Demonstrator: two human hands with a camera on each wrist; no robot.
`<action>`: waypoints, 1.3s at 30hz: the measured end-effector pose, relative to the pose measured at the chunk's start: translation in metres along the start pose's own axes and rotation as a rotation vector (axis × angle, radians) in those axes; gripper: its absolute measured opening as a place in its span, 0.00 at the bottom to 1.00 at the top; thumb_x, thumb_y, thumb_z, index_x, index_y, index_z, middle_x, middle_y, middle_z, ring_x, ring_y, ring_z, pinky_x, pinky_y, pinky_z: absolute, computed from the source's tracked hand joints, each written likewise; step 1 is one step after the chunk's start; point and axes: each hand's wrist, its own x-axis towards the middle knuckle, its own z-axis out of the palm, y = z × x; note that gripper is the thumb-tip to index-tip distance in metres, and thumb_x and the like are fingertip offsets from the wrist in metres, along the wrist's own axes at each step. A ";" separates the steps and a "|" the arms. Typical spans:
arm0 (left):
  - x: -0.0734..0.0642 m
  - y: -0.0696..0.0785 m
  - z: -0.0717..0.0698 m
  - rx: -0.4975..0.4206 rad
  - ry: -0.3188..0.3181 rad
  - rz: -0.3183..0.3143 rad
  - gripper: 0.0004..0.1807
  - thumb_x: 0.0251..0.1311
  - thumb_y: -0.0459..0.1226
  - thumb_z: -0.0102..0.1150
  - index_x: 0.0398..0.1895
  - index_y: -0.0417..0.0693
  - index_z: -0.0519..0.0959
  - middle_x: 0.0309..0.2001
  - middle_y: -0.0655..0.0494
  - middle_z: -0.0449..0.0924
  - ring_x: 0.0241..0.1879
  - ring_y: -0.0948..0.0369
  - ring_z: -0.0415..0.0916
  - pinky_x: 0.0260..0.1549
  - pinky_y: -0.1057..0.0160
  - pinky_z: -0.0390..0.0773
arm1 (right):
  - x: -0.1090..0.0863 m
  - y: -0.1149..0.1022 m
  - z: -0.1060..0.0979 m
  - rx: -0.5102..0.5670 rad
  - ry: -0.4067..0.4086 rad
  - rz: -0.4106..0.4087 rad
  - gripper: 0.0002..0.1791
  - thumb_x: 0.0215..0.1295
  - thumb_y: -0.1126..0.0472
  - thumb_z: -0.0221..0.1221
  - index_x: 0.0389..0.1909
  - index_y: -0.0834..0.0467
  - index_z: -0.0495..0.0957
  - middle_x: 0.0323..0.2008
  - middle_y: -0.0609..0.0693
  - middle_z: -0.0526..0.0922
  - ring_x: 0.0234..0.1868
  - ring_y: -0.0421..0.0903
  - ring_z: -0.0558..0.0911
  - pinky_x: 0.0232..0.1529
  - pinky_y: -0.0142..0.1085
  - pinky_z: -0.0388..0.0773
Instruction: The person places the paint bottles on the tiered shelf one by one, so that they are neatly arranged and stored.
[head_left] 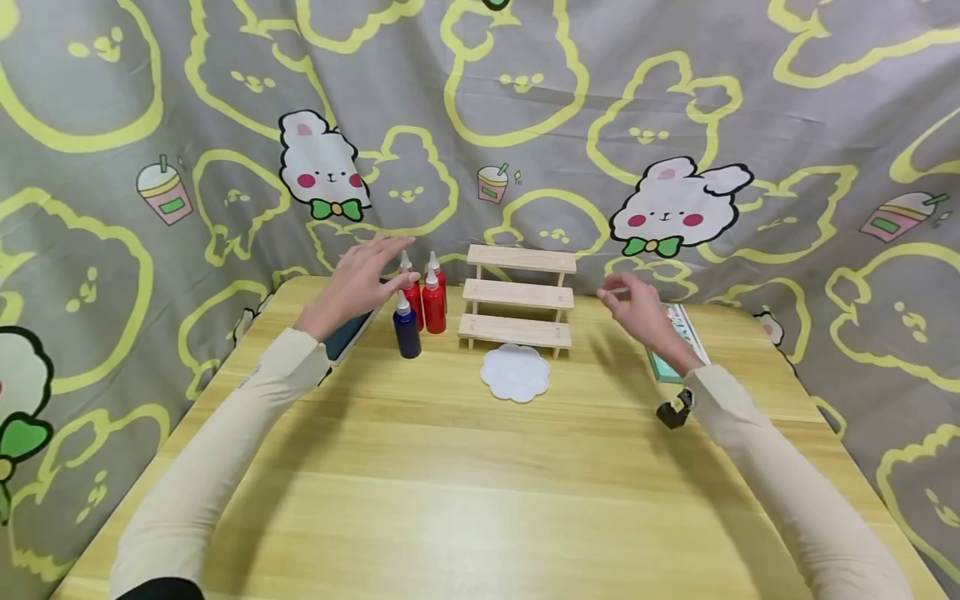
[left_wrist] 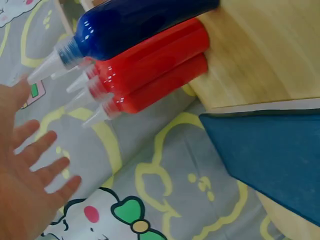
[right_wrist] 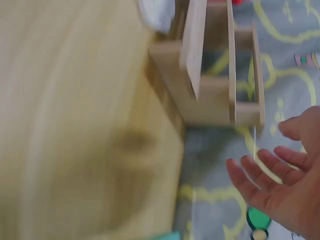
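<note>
My left hand point(head_left: 362, 279) hovers just above and beside a group of squeeze bottles, its fingers apart in the left wrist view and nothing held. A dark blue bottle point(head_left: 407, 335) with a clear pointed nozzle stands in front. Several red bottles point(head_left: 434, 310) of the same kind stand close behind it, partly hidden by the hand and by each other. To the right of a three-step wooden rack point(head_left: 517, 293), my right hand point(head_left: 637, 310) is raised over the table. Its fingers point(right_wrist: 248, 187) are loosely bent with nothing between them.
A white scalloped mat point(head_left: 515, 372) lies in front of the rack. Under the left forearm sits a dark blue flat object point(left_wrist: 265, 150). By the right forearm lie a teal-edged flat box point(head_left: 664, 369) and a small black item point(head_left: 674, 410). A patterned curtain point(head_left: 420, 75) hangs behind.
</note>
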 end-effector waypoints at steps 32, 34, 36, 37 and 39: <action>-0.057 -0.005 0.074 -0.544 0.002 -0.149 0.40 0.66 0.47 0.71 0.79 0.51 0.68 0.71 0.44 0.75 0.59 0.42 0.82 0.57 0.41 0.82 | -0.010 0.031 0.062 0.698 -0.275 0.465 0.20 0.78 0.64 0.58 0.59 0.76 0.71 0.30 0.49 0.85 0.32 0.39 0.87 0.43 0.32 0.88; -0.059 -0.005 0.075 -0.557 0.000 -0.163 0.41 0.65 0.44 0.73 0.79 0.49 0.67 0.70 0.42 0.75 0.59 0.42 0.82 0.57 0.41 0.82 | -0.010 0.032 0.063 0.713 -0.278 0.477 0.19 0.78 0.65 0.58 0.59 0.76 0.71 0.31 0.48 0.86 0.32 0.40 0.87 0.43 0.32 0.87; -0.060 -0.006 0.077 -0.582 0.009 -0.181 0.40 0.64 0.43 0.74 0.77 0.46 0.69 0.69 0.41 0.77 0.59 0.42 0.83 0.58 0.42 0.82 | -0.009 0.032 0.063 0.726 -0.283 0.481 0.20 0.79 0.66 0.57 0.60 0.77 0.71 0.32 0.48 0.85 0.33 0.40 0.87 0.44 0.31 0.87; -0.061 -0.007 0.077 -0.592 0.016 -0.194 0.40 0.63 0.42 0.74 0.76 0.45 0.69 0.68 0.41 0.78 0.59 0.42 0.83 0.58 0.42 0.82 | -0.008 0.031 0.063 0.734 -0.286 0.481 0.19 0.79 0.66 0.57 0.61 0.77 0.71 0.33 0.47 0.85 0.34 0.40 0.87 0.44 0.31 0.87; -0.061 -0.008 0.077 -0.610 0.035 -0.212 0.38 0.62 0.42 0.75 0.74 0.42 0.71 0.65 0.40 0.80 0.58 0.42 0.84 0.58 0.42 0.82 | -0.006 0.029 0.063 0.759 -0.288 0.478 0.18 0.79 0.67 0.56 0.60 0.76 0.72 0.35 0.48 0.83 0.35 0.41 0.88 0.46 0.32 0.87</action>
